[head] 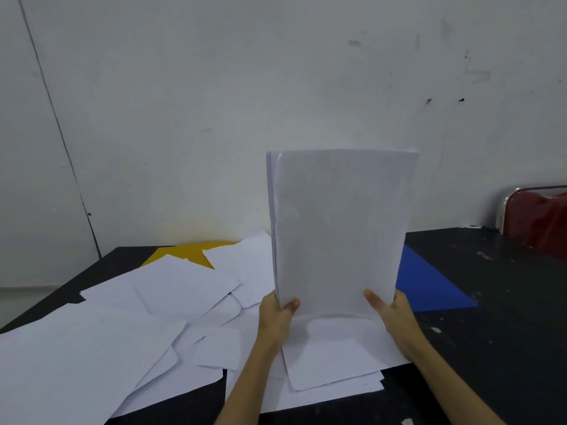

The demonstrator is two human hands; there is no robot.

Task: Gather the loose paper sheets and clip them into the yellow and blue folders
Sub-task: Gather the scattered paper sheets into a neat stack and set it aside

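A stack of white paper sheets (337, 228) stands upright on its lower edge in the middle of the view. My left hand (276, 314) grips its lower left side, thumb on the front. My right hand (392, 311) grips the lower right side the same way. Several loose white sheets (147, 308) lie scattered over the left and front of the dark table (497, 302). The yellow folder (181, 251) shows at the back left, mostly covered by sheets. The blue folder (429, 286) lies flat behind the stack to the right.
A red chair back (540, 216) with a metal frame stands past the table's far right corner. A white wall runs right behind the table. The table's right part is bare dark surface with paint specks.
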